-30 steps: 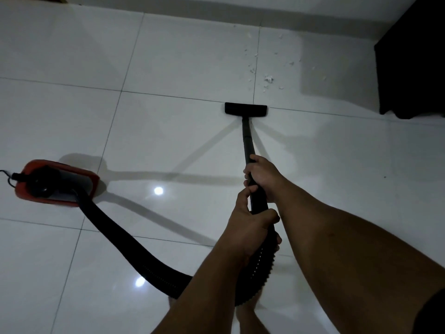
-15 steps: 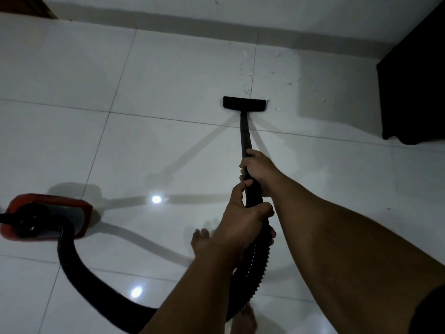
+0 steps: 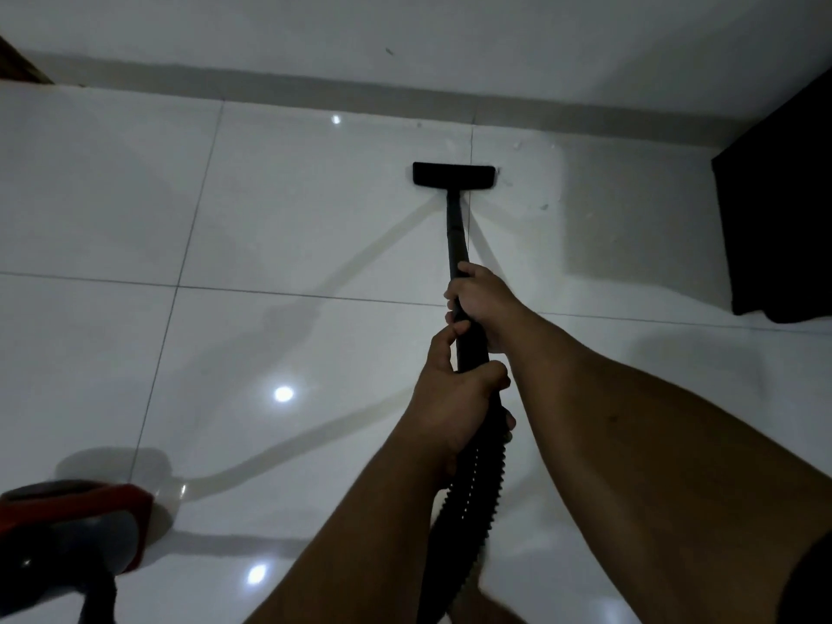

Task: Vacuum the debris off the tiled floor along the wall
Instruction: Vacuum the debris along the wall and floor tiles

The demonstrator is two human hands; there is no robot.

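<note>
A black vacuum wand [image 3: 455, 236] runs from my hands to a flat black floor nozzle [image 3: 454, 175] resting on the glossy white tiles [image 3: 292, 209] near the wall. My right hand [image 3: 484, 304] grips the wand higher up. My left hand [image 3: 454, 398] grips it just below, where the ribbed hose [image 3: 472, 497] begins. A few small white debris bits [image 3: 517, 146] lie to the right of the nozzle, close to the skirting [image 3: 315, 85]. The red vacuum body [image 3: 76, 520] sits at the lower left.
A dark piece of furniture [image 3: 779, 209] stands against the wall at the right. The white wall [image 3: 405, 29] closes the far side. A brown edge [image 3: 20, 67] shows at the upper left corner. Bright light spots reflect on the tiles.
The nozzle has moved forward over the debris patch toward the wall; far fewer bits show. I stepped forward, and the red vacuum body now lies lower left.
</note>
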